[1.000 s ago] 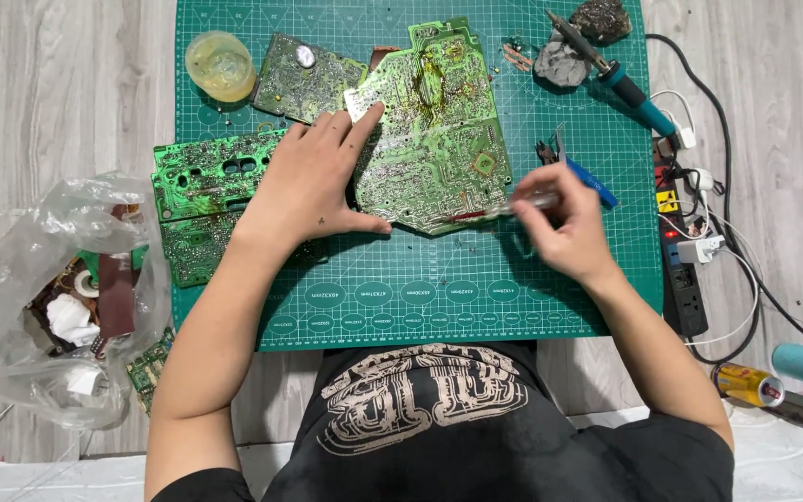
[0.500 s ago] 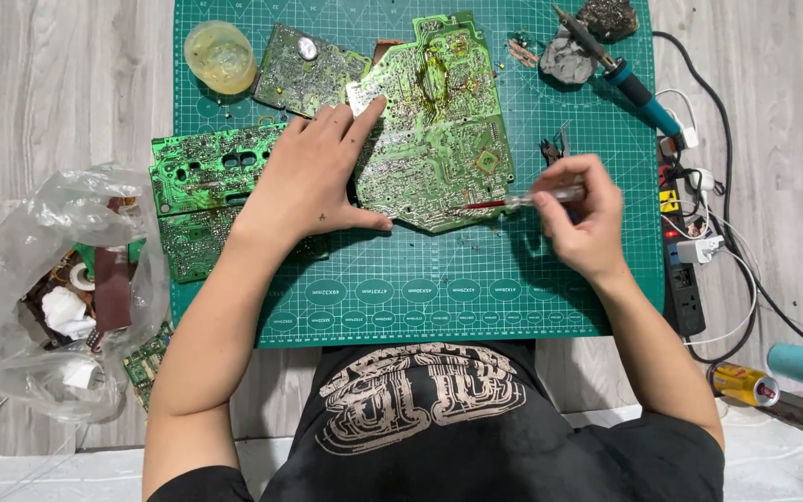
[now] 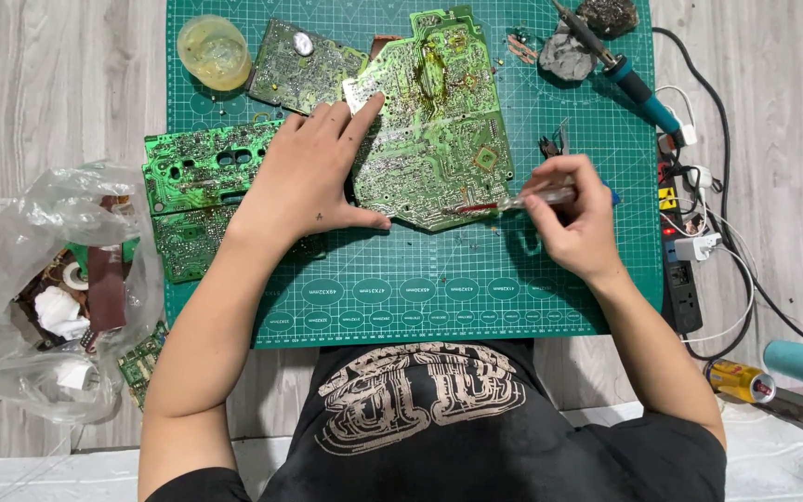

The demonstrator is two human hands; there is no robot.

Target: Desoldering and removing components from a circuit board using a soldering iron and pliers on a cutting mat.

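A large green circuit board (image 3: 439, 130) lies solder side up on the green cutting mat (image 3: 420, 288). My left hand (image 3: 313, 172) rests flat on its left edge, fingers spread, pressing it down. My right hand (image 3: 573, 218) grips a thin clear-handled tool with a red shaft (image 3: 504, 204), its tip touching the board's lower right edge. The fingers hide the tool's rear end.
Another green board (image 3: 192, 181) lies left of my hand, a smaller one (image 3: 304, 65) behind it, beside a yellowish plastic cup (image 3: 213, 51). A soldering iron (image 3: 620, 65), small pliers (image 3: 552, 144) and a power strip (image 3: 680, 251) sit right. A plastic bag of scraps (image 3: 58, 288) lies left.
My right hand has raised the tool and brought it left, so its tip now touches the board's lower right edge. My left hand has stayed on the board.
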